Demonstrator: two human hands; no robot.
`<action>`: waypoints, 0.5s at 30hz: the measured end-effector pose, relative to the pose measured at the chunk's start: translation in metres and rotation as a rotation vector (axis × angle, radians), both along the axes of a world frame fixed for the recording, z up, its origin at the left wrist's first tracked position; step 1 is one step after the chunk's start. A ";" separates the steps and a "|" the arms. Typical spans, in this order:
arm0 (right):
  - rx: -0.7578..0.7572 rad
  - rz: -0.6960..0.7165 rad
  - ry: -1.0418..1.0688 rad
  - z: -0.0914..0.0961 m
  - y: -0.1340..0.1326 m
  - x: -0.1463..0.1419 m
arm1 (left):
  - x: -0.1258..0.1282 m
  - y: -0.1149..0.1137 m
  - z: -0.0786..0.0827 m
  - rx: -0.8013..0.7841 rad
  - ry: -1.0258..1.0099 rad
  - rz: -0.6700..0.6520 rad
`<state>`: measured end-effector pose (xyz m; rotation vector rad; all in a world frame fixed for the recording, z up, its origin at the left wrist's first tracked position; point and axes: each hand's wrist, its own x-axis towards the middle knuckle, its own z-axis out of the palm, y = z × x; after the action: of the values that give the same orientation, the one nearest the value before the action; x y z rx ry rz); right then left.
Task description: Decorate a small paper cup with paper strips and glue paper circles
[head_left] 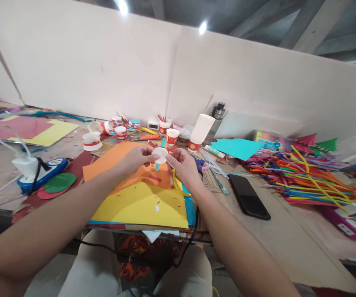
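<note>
Between both hands, above the orange paper, is a small round white paper piece, perhaps a cut cup base. Teal strips stick out from its top and bottom edges, and red bits show beside it. My left hand pinches its left edge between thumb and fingers. On the opposite edge, my right hand grips it with the thumb on the front. Fingers behind the piece are partly hidden. Yellow paper with red and white scraps lies below the hands. Partly behind my right wrist is a blue glue gun.
Cut paper cups and an orange craft knife lie behind the hands. A tall cup stack stands near a flask. To the right are a black phone and pipe cleaners; a blue power strip sits left.
</note>
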<state>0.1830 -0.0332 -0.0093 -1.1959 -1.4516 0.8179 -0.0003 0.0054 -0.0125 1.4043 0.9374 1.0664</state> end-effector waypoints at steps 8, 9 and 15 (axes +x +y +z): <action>0.192 -0.561 -0.683 0.022 0.009 0.053 | -0.009 0.018 -0.006 -0.035 -0.211 0.117; 0.121 -0.617 -0.799 0.020 0.011 0.061 | -0.009 0.019 -0.006 -0.041 -0.233 0.122; -0.223 -0.469 -0.831 -0.009 0.023 0.083 | -0.005 0.016 -0.004 0.116 -0.263 0.147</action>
<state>0.2663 -0.0105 -0.0187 -2.1019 -1.6207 0.1364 -0.0056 0.0216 -0.0161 1.2646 0.8055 1.3977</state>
